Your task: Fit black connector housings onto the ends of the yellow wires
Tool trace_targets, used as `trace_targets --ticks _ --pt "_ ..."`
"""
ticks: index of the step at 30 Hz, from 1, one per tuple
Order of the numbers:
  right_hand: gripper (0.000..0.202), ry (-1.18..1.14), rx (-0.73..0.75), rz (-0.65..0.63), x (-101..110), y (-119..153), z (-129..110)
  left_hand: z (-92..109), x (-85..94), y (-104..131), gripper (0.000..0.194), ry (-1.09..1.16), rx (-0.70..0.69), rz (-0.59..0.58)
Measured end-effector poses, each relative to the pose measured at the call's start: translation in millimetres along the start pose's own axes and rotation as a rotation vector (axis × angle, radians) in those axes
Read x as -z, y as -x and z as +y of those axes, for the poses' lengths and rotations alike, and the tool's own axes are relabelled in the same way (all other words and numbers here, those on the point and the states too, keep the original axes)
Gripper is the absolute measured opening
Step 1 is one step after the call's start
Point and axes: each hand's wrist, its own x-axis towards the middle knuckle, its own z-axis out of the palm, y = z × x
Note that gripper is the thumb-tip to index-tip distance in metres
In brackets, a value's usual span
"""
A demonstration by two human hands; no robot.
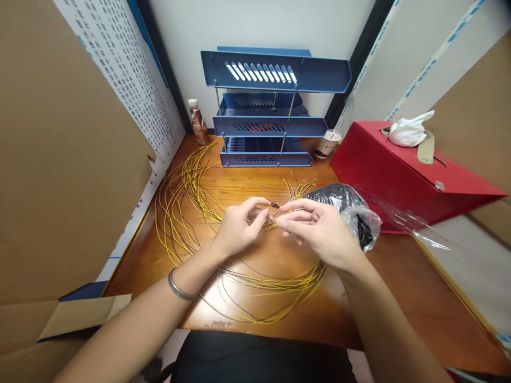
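Note:
My left hand and my right hand meet over the middle of the desk, thumb and fingers of each drawn into a pinch. A small black piece, like a connector, sits between their fingertips; its details are too small to make out. Around and beneath the hands spreads a loose coil of thin yellow and dark wires. Several bare-looking wire ends fan out just beyond my right hand. Beside that hand lies a clear plastic bag with black contents.
A blue three-tier tray rack stands at the back of the wooden desk. Left of it is a drink bottle, right of it a paper cup. A red box with tissue on top stands right. Cardboard walls the left side.

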Motion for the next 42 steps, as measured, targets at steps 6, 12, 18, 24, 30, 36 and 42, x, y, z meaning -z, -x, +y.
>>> trace_targets --ticks 6,12,18,24,30,36,42 --pt "0.037 0.071 0.006 -0.003 -1.2 -12.2 -10.2 5.9 3.1 -0.3 0.011 -0.028 -0.044 -0.054" --pt "0.031 0.095 0.042 -0.072 0.8 -23.1 -5.1 9.3 4.8 0.4 0.017 -0.100 -0.137 -0.075" --pt "0.025 0.311 0.176 -0.058 1.1 -15.2 1.2 3.9 3.7 0.9 0.015 -0.084 -0.089 -0.053" --pt "0.019 0.435 0.222 -0.031 6.6 -1.7 -15.0 1.7 1.0 -0.9 0.016 -0.023 -0.052 -0.005" --pt "0.029 0.264 0.172 0.035 15.3 -19.9 -4.7 -2.0 -3.0 -2.2 0.016 -0.079 -0.116 -0.089" --pt "0.044 -0.013 0.042 0.054 14.0 -20.7 14.6 -1.5 -4.6 -2.4 0.016 -0.062 -0.233 -0.098" --pt "0.042 -0.096 0.027 -0.004 11.5 -19.9 25.0 -0.5 -3.1 -1.0 0.016 -0.070 -0.270 -0.076"
